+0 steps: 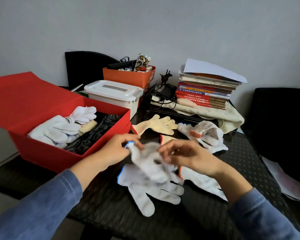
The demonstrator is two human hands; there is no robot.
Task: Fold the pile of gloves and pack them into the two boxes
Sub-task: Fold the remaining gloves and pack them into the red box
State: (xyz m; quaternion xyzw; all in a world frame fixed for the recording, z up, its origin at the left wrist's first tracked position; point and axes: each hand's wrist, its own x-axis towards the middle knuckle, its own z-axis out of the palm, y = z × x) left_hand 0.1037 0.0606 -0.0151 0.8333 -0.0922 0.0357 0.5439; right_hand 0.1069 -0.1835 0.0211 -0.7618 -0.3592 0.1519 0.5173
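White glove [151, 160] pinched between left hand [117, 149], right hand [189, 155].

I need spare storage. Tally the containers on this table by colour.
Red box, open: 1
White bin, lidded: 1
Orange box, open: 1
Total: 3. A red edge shows under the red box; I cannot tell whether it is another box.
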